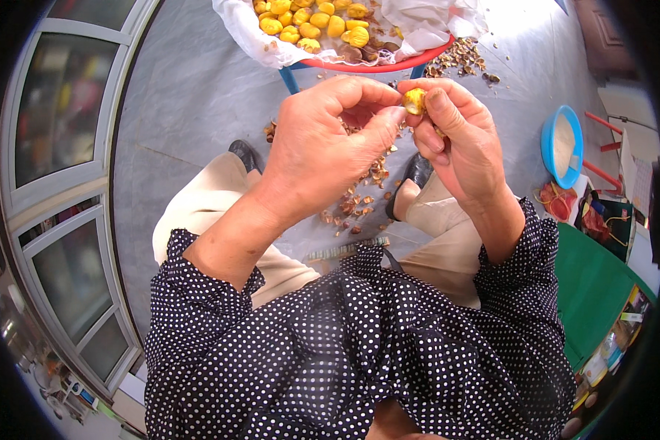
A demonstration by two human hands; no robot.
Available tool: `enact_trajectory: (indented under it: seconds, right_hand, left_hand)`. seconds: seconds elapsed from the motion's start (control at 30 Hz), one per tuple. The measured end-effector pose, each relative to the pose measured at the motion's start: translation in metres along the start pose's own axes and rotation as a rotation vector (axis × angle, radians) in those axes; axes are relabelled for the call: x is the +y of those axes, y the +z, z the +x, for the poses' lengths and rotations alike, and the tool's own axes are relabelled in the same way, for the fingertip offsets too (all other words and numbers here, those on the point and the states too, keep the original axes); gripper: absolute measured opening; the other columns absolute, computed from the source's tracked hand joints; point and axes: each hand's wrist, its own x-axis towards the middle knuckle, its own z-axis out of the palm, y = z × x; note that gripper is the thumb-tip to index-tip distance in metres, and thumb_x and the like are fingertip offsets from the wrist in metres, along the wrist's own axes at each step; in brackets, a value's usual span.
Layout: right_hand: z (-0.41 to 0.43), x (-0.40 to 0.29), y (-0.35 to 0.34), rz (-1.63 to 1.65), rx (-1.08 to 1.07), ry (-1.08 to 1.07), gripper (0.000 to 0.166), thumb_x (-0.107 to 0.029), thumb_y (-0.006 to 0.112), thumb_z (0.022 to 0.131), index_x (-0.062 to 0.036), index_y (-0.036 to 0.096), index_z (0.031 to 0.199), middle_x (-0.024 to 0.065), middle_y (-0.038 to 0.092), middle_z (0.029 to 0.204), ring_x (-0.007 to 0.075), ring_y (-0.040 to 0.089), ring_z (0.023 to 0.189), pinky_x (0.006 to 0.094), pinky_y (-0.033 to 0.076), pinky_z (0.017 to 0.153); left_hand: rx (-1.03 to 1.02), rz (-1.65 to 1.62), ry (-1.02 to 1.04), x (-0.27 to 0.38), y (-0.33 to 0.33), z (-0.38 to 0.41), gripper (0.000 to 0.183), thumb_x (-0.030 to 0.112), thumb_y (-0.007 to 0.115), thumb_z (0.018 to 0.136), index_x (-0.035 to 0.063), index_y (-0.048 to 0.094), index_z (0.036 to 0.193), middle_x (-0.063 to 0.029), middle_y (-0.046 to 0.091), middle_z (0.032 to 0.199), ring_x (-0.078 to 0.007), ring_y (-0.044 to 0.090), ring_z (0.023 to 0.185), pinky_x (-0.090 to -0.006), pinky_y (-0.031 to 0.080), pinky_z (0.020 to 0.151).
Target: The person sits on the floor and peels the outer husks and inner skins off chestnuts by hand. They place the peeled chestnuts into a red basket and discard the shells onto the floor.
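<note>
My right hand (462,137) pinches a partly peeled chestnut (414,101) between thumb and fingers. The nut is yellow with brown patches and a paler end facing my left hand (330,146). The left thumb and forefinger come to the nut's left side with their tips close together. Whether they grip a bit of its skin is too small to see. Beyond my hands, a white cloth (418,25) lines a red-rimmed stool or basket (374,69) with blue legs. Several peeled yellow chestnuts (319,21) and a few brown ones (350,53) lie on the cloth.
Brown shell pieces (357,201) litter the grey floor (187,99) between my feet, with another heap (462,58) right of the cloth. At right are a blue basin (563,146) of pale contents and a green surface (588,286). A glazed cabinet or door (66,104) stands left.
</note>
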Motion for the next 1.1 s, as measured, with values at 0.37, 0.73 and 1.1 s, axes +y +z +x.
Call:
enact_trajectory:
  seconds: [0.37,0.73,1.1]
  right_hand:
    - [0.003,0.006,-0.003,-0.347,-0.020,-0.142,0.019,-0.015,0.060,0.091,-0.0019,0.065,0.104,-0.0041,0.056,0.069,0.0001,0.043,0.057,0.0151,0.034,0.049]
    - [0.002,0.007,0.000,-0.293,-0.040,-0.145,0.019,-0.013,0.058,0.092,-0.0009,0.064,0.106,-0.0042,0.055,0.068,0.0010,0.042,0.057,0.0152,0.032,0.049]
    - [0.003,0.005,-0.002,-0.135,-0.069,-0.080,0.022,-0.014,0.056,0.093,0.0007,0.064,0.107,-0.0031,0.054,0.071,0.0018,0.039,0.056,0.0157,0.029,0.047]
  left_hand:
    - [-0.040,-0.024,-0.074,-0.004,-0.007,0.002,0.012,0.006,0.063,0.087,-0.0023,0.067,0.094,-0.0016,0.066,0.082,-0.0044,0.057,0.075,-0.0185,0.048,0.066]
    - [0.020,-0.135,-0.075,-0.010,-0.003,0.007,0.009,0.007,0.062,0.083,-0.0017,0.063,0.081,0.0006,0.062,0.071,-0.0018,0.053,0.062,-0.0183,0.043,0.053]
    - [-0.078,-0.256,-0.170,-0.011,-0.008,0.007,0.013,0.010,0.064,0.087,-0.0008,0.064,0.094,-0.0022,0.064,0.086,-0.0052,0.058,0.076,-0.0189,0.047,0.069]
